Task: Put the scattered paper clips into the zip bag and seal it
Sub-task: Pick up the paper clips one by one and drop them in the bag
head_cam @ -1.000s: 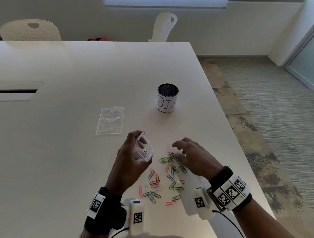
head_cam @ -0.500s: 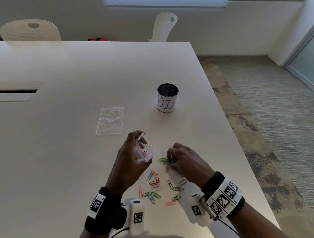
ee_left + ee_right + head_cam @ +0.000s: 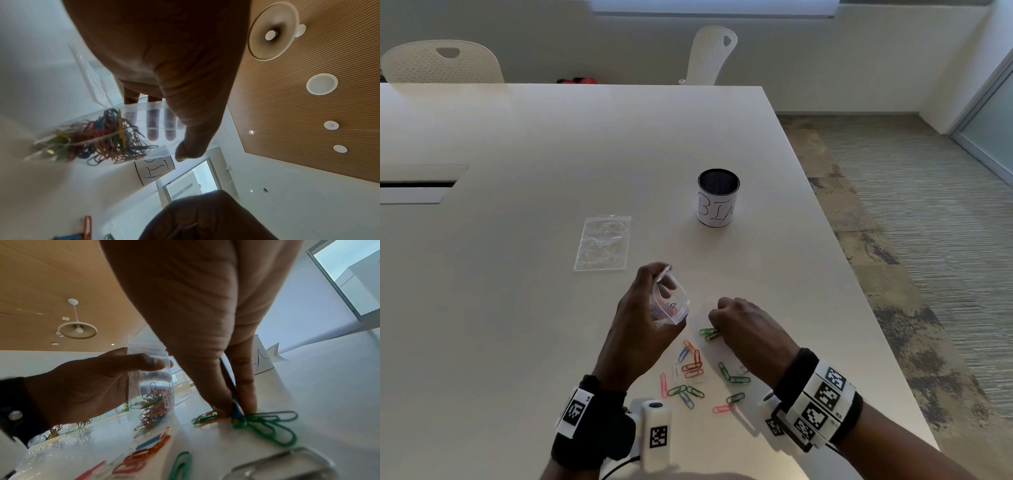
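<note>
My left hand (image 3: 643, 308) holds a small clear zip bag (image 3: 671, 301) just above the table, mouth up and open. In the left wrist view the zip bag (image 3: 115, 134) shows a tangle of coloured clips inside, with fingers behind it and the thumb in front. My right hand (image 3: 736, 322) sits to its right, fingers curled down on the table. In the right wrist view its fingertips (image 3: 248, 402) pinch a bunch of green and blue paper clips (image 3: 265, 423). Several more coloured paper clips (image 3: 695, 373) lie scattered between my wrists.
A second, flat clear bag (image 3: 602, 243) lies to the left beyond my hands. A black mesh cup with a white hand-lettered label (image 3: 717, 202) stands further back. The table's right edge (image 3: 866, 301) runs close to my right hand. Two white chairs stand at the far side.
My right hand has come down from hovering with spread fingers, closed on the clips near the bag and drawn them together. The left hand with the bag has stayed still.
</note>
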The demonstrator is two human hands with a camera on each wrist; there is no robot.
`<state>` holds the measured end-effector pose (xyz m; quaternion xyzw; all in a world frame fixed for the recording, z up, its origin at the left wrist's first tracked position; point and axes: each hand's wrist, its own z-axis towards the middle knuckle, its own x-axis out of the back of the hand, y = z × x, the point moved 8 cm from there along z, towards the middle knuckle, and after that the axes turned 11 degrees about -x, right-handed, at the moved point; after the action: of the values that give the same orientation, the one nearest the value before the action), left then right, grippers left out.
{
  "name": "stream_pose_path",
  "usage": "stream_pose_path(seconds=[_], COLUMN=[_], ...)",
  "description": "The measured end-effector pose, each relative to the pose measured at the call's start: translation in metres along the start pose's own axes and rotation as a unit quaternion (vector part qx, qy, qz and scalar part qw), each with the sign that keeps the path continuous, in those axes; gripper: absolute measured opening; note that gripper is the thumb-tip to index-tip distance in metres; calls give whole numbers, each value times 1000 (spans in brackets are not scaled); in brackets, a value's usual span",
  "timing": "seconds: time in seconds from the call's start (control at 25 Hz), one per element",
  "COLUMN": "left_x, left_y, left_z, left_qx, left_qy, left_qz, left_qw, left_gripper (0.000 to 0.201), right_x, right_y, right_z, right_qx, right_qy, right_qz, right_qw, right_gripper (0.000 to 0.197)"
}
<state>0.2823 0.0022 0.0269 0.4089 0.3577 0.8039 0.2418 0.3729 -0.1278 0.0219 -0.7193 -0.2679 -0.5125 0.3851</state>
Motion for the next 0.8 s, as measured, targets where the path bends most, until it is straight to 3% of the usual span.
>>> stream_pose_path(seconds=[0.2,0.36,0.44,0.52,0.64,0.72,0.8], left_x=[1,0,0,0,-1,-2,-2], left_y=[-1,0,0,0,0,0,1], left_z=[-1,-2,-2,-2,-3,-2,-2], left_qx=[7,12,12,13,13,12,10], left_qy=[-1,3,4,3,-1,-5,-7], left_qz=[-5,-13,-14,-14,-8,-5,1], left_qw=[1000,1000,1000,1000,1000,1000,1000], left_gripper=[71,68,68,69,69,69,71], right_x=[3,11,16,22,41,55,67], right_y=[8,40,58,65,52,37,17], right_z=[8,18,18,15,9,8,9], right_qx=[-25,-83,-129,-154,-127,-99,-63], right_qy=[-24,-16,-16,-12,12,37,65], right_qz=[6,155,287,419,546,578,565], right_qw=[999,984,949,895,828,809,820], right_gripper=[25,13,5,4,6,8,8])
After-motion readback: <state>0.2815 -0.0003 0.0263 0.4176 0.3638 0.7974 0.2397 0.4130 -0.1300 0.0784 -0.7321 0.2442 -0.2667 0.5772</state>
